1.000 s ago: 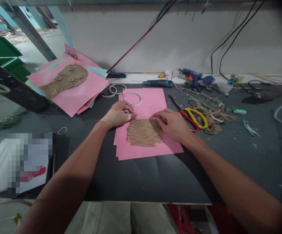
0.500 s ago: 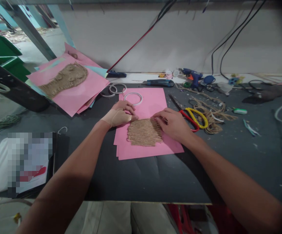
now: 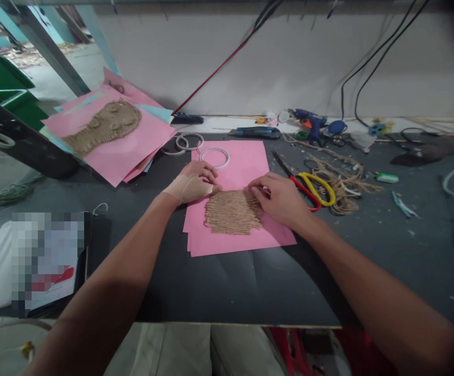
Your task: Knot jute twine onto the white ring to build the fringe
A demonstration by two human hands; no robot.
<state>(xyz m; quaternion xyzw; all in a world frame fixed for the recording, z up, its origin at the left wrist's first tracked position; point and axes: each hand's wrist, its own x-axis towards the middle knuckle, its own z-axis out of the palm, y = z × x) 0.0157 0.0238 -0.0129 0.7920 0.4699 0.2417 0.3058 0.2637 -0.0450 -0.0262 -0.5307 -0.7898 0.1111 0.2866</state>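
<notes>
Rows of brown twine (image 3: 232,214) lie side by side as a flat panel on a pink sheet of paper (image 3: 246,162). At the panel's top left corner, my left hand (image 3: 195,183) has thumb and fingertips closed on the end of the top strand. A beige wrap (image 3: 177,189) covers that hand's wrist and palm side. My right hand (image 3: 277,196) pinches the same top edge at its right corner. The fingertips partly hide both strand ends. Just right of my right hand lie scissors (image 3: 318,189) with red and yellow handles.
Tape rings (image 3: 216,157) lie behind my left hand. A blue cutter knife (image 3: 254,132) and a glue gun (image 3: 309,120) are along the back. Loose twine (image 3: 344,190) is heaped at right. Pink sheets with a twine shape (image 3: 113,122) lean at left, near a dark bottle (image 3: 26,138).
My right hand's fingertips have shifted very slightly to the right along the top edge. My left hand, the paper and the twine panel look the same.
</notes>
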